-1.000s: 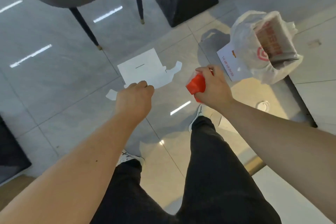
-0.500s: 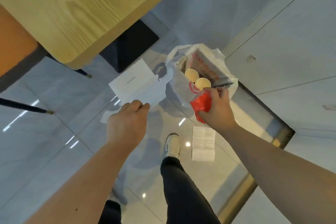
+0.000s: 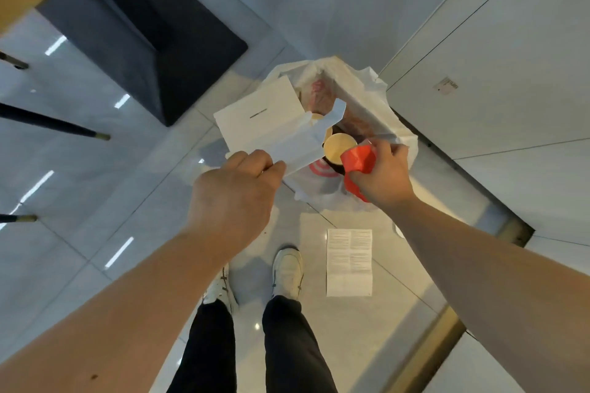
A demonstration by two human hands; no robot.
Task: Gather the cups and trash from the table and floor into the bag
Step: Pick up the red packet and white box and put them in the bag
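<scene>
A white plastic bag (image 3: 367, 89) stands open on the floor ahead of my feet. A tan cup (image 3: 338, 147) shows inside it, with more trash around it. My left hand (image 3: 236, 195) pinches a flattened white cardboard box (image 3: 265, 118) by its near edge and holds it over the bag's left rim. My right hand (image 3: 383, 175) is closed on a crumpled red wrapper (image 3: 357, 159) just above the bag's near rim, beside the cup.
A white printed receipt (image 3: 349, 262) lies on the tiles right of my shoes. A dark table pedestal (image 3: 153, 51) stands at the upper left, with thin chair legs (image 3: 54, 124) at the left edge. A metal floor strip (image 3: 424, 351) and wall panels run along the right.
I have stepped up to the bag. Both hands moved forward: the cardboard box now hangs over the bag's opening, and the red wrapper is at its rim.
</scene>
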